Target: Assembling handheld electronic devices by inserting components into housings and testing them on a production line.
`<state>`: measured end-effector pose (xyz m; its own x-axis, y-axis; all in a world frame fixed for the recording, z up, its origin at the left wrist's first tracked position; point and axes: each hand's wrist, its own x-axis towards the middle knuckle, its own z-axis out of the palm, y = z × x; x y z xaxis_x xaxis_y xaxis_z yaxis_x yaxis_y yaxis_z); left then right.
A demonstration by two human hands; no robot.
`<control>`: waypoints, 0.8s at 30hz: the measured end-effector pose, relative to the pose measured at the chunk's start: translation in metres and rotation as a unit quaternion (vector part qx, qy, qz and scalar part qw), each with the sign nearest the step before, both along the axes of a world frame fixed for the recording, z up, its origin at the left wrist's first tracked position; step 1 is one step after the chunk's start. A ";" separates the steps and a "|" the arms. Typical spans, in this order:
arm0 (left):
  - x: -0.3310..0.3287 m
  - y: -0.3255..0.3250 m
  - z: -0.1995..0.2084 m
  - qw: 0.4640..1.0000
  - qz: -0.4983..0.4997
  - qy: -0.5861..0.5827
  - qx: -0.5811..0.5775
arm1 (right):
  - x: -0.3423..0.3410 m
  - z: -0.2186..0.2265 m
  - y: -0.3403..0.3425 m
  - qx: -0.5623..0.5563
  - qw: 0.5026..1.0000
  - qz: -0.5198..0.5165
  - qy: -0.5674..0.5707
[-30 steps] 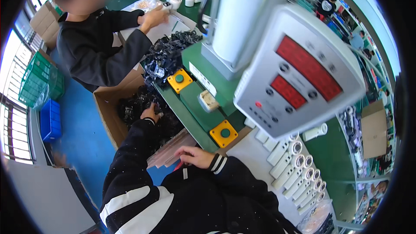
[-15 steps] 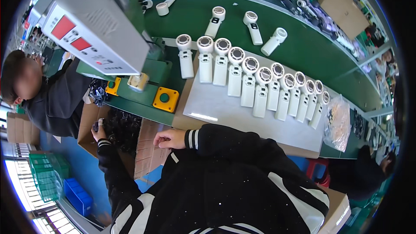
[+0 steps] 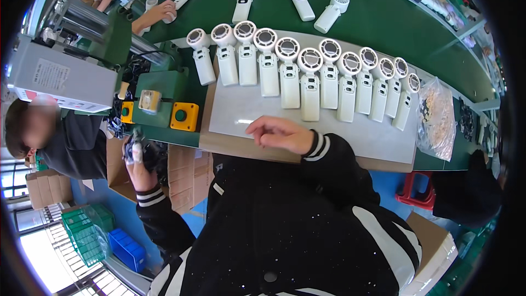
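Observation:
My left hand is closed round a small bunch of dark, glossy parts, just above an open cardboard box. More black shiny pieces lie in that box; their kind is too unclear to name. Over the near edge of the light grey mat hovers my right hand, fingers loosely stretched to the left with nothing in them. A row of white handheld fans lies on the mat beyond it, heads pointing away from me.
Left stands a green press with a grey control box and yellow-framed green buttons. Three more fans lie farther back. A clear bag of small parts rests at right. Another person's hand touches a fan; someone sits at left.
My view has shifted. My right hand has moved right and forward over the mat. My left hand has come up with dark parts in it. Another person's hand has appeared at the back.

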<state>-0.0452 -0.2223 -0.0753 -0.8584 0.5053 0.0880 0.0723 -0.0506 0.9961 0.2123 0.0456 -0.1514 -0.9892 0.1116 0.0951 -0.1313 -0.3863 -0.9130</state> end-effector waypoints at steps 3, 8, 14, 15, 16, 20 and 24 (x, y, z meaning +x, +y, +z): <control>0.035 0.061 0.008 0.997 -0.026 0.069 -0.035 | 0.019 -0.009 0.016 -0.050 0.999 -0.021 -0.003; 0.076 0.154 -0.023 0.949 -0.107 0.272 -0.121 | 0.019 -0.001 0.013 -0.049 0.997 -0.041 -0.043; 0.074 0.177 -0.066 0.883 -0.105 0.417 -0.189 | 0.021 -0.002 0.012 -0.074 0.993 -0.075 -0.045; 0.074 0.177 -0.068 0.887 -0.110 0.405 -0.194 | 0.022 -0.002 0.012 -0.068 0.994 -0.078 -0.046; 0.074 0.177 -0.071 0.887 -0.110 0.405 -0.193 | 0.022 -0.002 0.013 -0.062 0.994 -0.081 -0.047; 0.076 0.176 -0.078 0.863 -0.046 0.447 -0.230 | 0.019 -0.002 0.011 -0.053 0.994 -0.084 -0.048; 0.080 0.178 -0.080 0.860 0.001 0.462 -0.218 | 0.015 -0.001 0.009 -0.065 0.992 -0.099 -0.044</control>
<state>0.0349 -0.0442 -0.1551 -0.5250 0.6620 0.5349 0.8422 0.3134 0.4388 0.2277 0.0544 -0.1524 -0.9507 0.3095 -0.0184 -0.1380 -0.4756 -0.8688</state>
